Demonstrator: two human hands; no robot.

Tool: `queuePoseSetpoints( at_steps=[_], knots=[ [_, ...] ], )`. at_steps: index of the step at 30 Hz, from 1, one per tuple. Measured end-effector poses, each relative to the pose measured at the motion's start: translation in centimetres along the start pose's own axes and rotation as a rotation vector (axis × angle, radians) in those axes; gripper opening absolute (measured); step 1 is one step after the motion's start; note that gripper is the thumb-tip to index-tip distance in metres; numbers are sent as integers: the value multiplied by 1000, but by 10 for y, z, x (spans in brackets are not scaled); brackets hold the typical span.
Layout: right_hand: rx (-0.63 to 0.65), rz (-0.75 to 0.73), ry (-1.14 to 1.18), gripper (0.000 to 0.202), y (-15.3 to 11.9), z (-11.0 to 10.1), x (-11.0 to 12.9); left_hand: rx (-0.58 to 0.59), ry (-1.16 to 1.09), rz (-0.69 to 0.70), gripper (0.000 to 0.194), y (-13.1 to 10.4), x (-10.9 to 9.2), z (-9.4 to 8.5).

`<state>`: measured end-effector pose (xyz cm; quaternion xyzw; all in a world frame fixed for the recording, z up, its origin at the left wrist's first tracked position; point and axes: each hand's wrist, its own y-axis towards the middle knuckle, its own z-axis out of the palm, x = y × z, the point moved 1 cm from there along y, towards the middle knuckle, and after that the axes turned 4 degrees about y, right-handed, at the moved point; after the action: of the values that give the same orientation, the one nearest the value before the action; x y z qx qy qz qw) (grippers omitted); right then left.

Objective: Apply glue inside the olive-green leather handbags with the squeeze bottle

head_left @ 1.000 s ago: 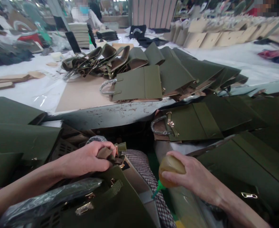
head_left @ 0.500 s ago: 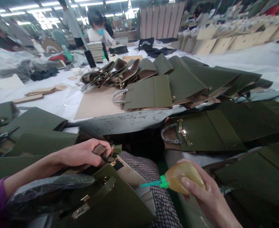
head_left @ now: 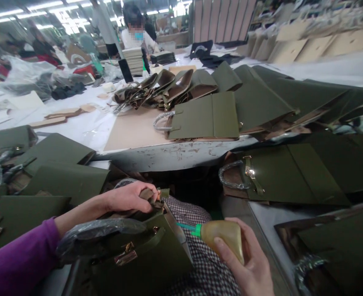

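Observation:
An olive green handbag (head_left: 144,267) with gold metal fittings and a plastic-wrapped handle (head_left: 104,232) lies on the checked cloth (head_left: 212,246) over the lap. My left hand (head_left: 132,197) is closed on the brown lining edge (head_left: 149,195) at the bag's upper side. My right hand (head_left: 246,255) grips a yellowish squeeze bottle (head_left: 221,236) with a green collar. Its thin teal nozzle (head_left: 186,226) points left at the bag's pale inner edge; whether the tip touches it cannot be made out.
Olive bags lie on the table (head_left: 175,158) ahead, beside a tan board (head_left: 132,131). More bags flank me: a stack at left (head_left: 67,181) and one with a wrapped handle at right (head_left: 292,176). A person (head_left: 138,37) works across the table.
The view has shifted, so the table's things appear further right. My right hand has brought the bottle left and closer to the bag. My left hand keeps its hold on the lining.

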<state>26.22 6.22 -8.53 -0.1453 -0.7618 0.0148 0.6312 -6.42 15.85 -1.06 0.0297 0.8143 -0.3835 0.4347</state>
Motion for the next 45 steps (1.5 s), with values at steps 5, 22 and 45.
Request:
queuePoseSetpoints(
  at_steps=[5, 22, 45],
  knots=[
    [24, -122, -47, 49, 5, 18, -4, 3, 2, 13, 20, 1, 4, -2],
    [49, -119, -108, 50, 13, 25, -10, -10, -1, -9, 23, -9, 14, 0],
    [144, 3, -234, 55, 27, 14, -36, -24, -36, -13, 22, -12, 21, 4]
  ],
)
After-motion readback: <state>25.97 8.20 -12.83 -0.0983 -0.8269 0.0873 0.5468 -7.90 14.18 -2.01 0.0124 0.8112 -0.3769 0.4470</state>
